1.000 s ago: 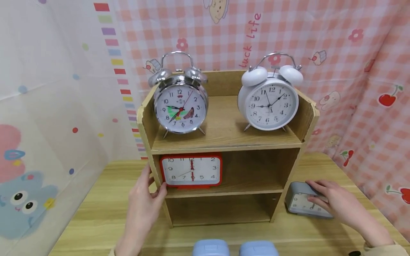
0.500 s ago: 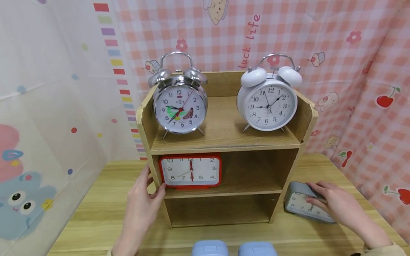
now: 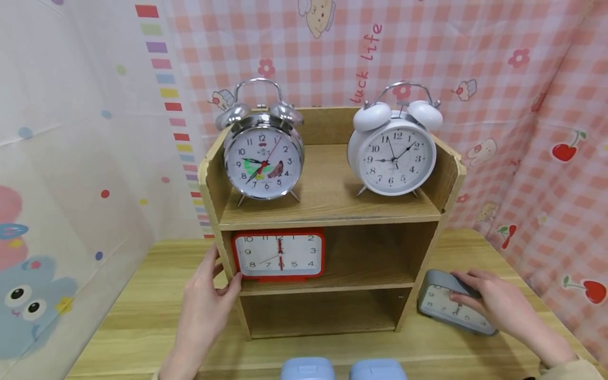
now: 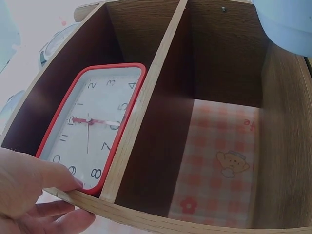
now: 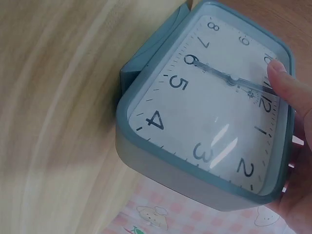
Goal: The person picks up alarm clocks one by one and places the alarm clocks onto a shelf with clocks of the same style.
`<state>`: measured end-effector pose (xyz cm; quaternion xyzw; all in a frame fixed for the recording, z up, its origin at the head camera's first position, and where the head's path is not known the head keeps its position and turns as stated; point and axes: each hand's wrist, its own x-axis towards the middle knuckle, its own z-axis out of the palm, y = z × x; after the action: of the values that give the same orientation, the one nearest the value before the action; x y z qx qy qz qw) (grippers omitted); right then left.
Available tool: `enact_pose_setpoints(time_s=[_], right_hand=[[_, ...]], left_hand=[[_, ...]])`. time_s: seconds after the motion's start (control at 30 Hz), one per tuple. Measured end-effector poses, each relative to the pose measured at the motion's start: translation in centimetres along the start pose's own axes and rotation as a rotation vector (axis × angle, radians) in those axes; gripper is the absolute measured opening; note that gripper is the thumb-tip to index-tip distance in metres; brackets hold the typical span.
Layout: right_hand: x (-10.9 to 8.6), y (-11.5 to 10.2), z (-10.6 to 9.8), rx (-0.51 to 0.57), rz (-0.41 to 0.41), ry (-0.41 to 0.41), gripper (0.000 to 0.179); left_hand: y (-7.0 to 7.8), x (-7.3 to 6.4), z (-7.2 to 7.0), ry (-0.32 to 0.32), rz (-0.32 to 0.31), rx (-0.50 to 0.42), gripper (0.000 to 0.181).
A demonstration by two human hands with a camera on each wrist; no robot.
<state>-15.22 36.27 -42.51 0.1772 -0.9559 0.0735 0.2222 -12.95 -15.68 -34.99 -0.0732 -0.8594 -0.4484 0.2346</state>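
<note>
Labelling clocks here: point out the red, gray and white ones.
Red clock (image 3: 278, 256), head view, on the dial.
Gray clock (image 5: 207, 107), right wrist view, on the dial.
White clock (image 3: 393, 158), head view, on the dial.

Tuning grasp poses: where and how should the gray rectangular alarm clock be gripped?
Likely best at its long top edge, from above and the right. The gray rectangular alarm clock is box-shaped, so thumb on front, fingers behind should clamp it. Its foot faces the tabletop, and the wooden shelf stands close to its left end. The right hand grips about there.
</note>
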Motion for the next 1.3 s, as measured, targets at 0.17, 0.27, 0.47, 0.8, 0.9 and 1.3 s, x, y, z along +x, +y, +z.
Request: enact_pose_setpoints(time_s=[0.17,0.27,0.47,0.8,0.9,1.3], right_hand=[[-0.4,-0.2,0.0,0.012,-0.005,0.047,0.051],[-0.7,-0.4,-0.1,0.013,-0.014,0.05,0.051],[-1.4,-0.7,-0.6,0.038,-0.051,0.121,0.051],[-2.0,-2.1,-3.6,-0.03,-0.081,0.227,0.056],[-2.2,-2.8,-4.8,-0.063,-0.083,0.238,0.059],[-1.7,-6.7,-8.8,-0.042,-0.277,0.374,0.074]], left_hand=[[-0.1,0.0,0.0,-0.003,0.009,-0.004,0.064],[-0.1,0.0,-0.1,-0.003,0.008,-0.006,0.064],[-0.1,-0.2,-0.1,-0.005,0.008,-0.014,0.064],[-0.2,-0.1,-0.1,-0.002,0.015,-0.012,0.066],[-0.2,-0.1,-0.2,-0.006,0.004,-0.015,0.066],[-0.2,-0.1,-0.2,-0.011,0.004,-0.003,0.063]])
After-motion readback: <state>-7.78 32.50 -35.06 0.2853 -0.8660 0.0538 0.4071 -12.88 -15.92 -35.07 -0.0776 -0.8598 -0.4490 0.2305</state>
